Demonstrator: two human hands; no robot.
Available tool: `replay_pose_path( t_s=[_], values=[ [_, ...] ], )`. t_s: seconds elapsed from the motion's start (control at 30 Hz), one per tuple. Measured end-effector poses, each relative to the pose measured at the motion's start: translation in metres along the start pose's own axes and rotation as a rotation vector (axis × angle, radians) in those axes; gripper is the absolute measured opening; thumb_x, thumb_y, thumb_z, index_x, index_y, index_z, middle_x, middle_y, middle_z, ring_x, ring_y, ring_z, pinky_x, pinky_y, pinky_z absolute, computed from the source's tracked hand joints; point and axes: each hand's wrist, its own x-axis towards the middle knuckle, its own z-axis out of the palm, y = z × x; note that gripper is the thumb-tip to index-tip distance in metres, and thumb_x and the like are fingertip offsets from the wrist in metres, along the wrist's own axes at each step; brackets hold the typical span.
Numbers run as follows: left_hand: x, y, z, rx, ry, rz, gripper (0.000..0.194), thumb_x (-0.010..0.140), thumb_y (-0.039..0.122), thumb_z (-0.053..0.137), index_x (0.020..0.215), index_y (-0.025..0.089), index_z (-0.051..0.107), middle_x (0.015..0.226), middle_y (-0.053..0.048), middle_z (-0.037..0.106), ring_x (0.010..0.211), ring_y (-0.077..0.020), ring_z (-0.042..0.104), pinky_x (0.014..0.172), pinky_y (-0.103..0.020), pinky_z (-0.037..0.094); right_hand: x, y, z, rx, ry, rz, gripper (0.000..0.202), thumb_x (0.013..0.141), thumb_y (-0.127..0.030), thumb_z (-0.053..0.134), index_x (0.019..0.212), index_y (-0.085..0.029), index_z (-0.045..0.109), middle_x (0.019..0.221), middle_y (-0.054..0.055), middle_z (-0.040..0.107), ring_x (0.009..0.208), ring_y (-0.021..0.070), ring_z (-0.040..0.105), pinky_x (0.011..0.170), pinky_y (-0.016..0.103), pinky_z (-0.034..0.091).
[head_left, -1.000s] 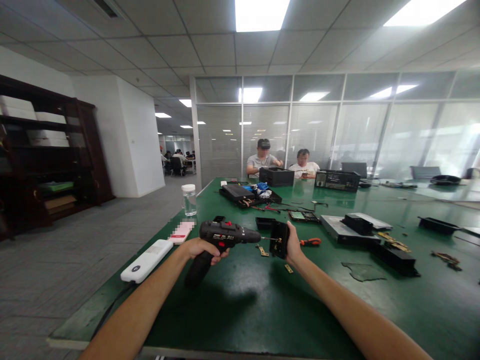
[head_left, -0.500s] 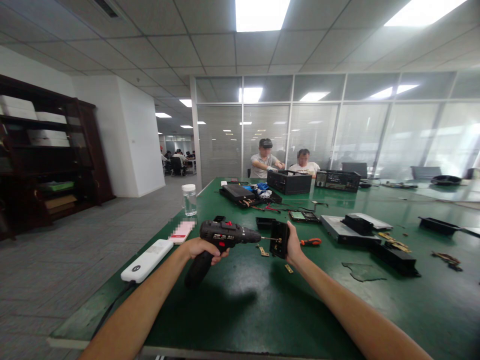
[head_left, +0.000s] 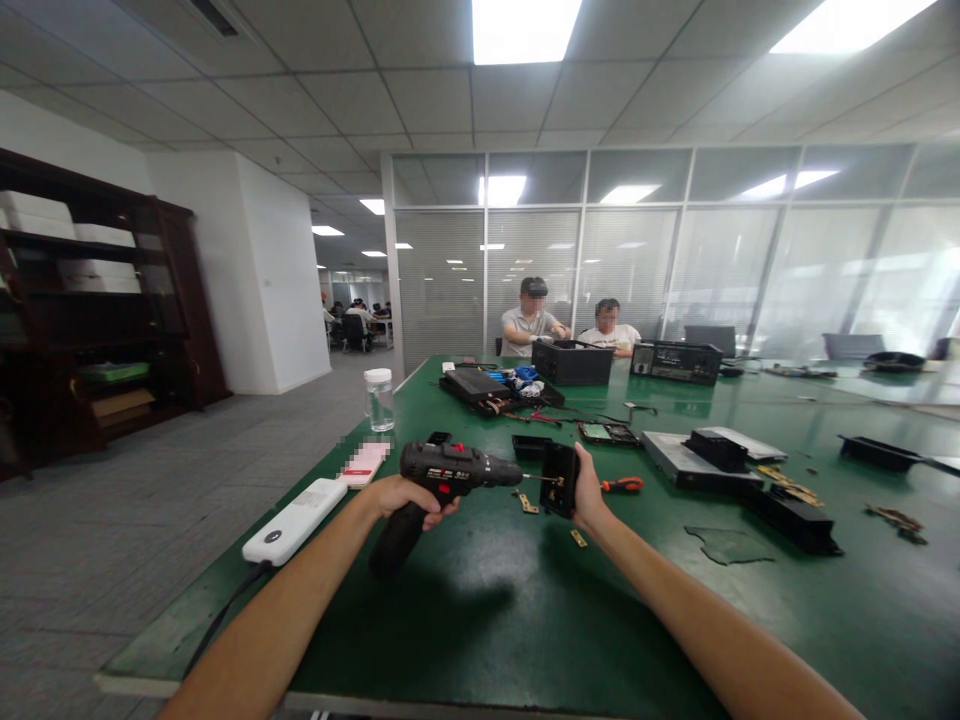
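Observation:
My left hand (head_left: 411,499) is closed around the grip of a black cordless drill (head_left: 454,468) with red switches. The drill lies level, its long bit pointing right. In my right hand (head_left: 589,488) a small black plastic housing (head_left: 553,478) is held upright, its open side towards the drill. The bit's tip meets brass-coloured metal inside the housing; the exact contact is too small to make out. Beneath, on the green table (head_left: 480,640), lie small brass plates (head_left: 528,504). An orange-handled screwdriver (head_left: 624,485) rests just right of my right hand.
A white power strip (head_left: 294,522), a pink pack (head_left: 366,464) and a clear jar (head_left: 379,402) line the left edge. Black housings (head_left: 791,515) and a silver case (head_left: 686,462) lie right, near a glass shard (head_left: 727,545). Across the table, two people sit behind computer cases (head_left: 574,363).
My hands, the drill and the housing hold nearly the same position. At the far side, the black computer case in front of a person has shifted slightly left.

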Motion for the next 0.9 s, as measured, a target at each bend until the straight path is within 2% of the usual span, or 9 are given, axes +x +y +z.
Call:
replay_pose_path(
  t_s=[0.9],
  values=[
    [-0.0004, -0.0006, -0.0008, 0.004, 0.01, -0.007, 0.036, 0.057, 0.016, 0.059, 0.092, 0.009, 0.053, 0.08, -0.005, 0.051, 0.055, -0.0089, 0.044, 0.051, -0.023, 0.035, -0.0026, -0.0005, 0.0024, 0.007, 0.013, 0.005, 0.042, 0.07, -0.059, 0.042, 0.071, -0.02, 0.057, 0.05, 0.001, 0.053, 0.043, 0.016, 0.049, 0.042, 0.029, 0.04]
  ],
)
